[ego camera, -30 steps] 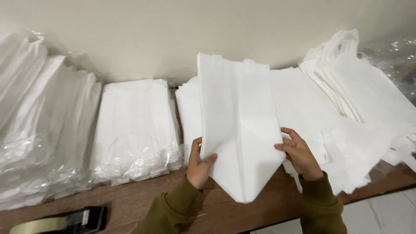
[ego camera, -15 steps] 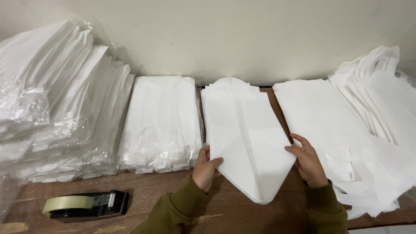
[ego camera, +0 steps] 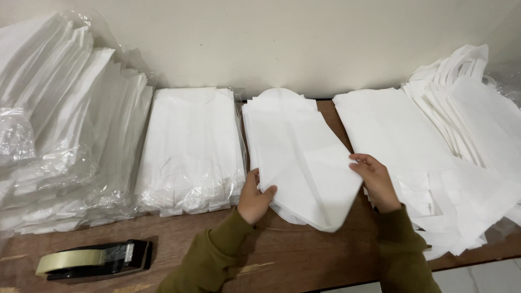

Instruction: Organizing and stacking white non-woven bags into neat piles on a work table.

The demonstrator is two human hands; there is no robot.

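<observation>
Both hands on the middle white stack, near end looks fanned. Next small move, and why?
Probably press both hands inward to square the stack. The left hand and right hand flank the white sheet stack, whose lower layers stick out unevenly at the near edge over the wooden table.
</observation>
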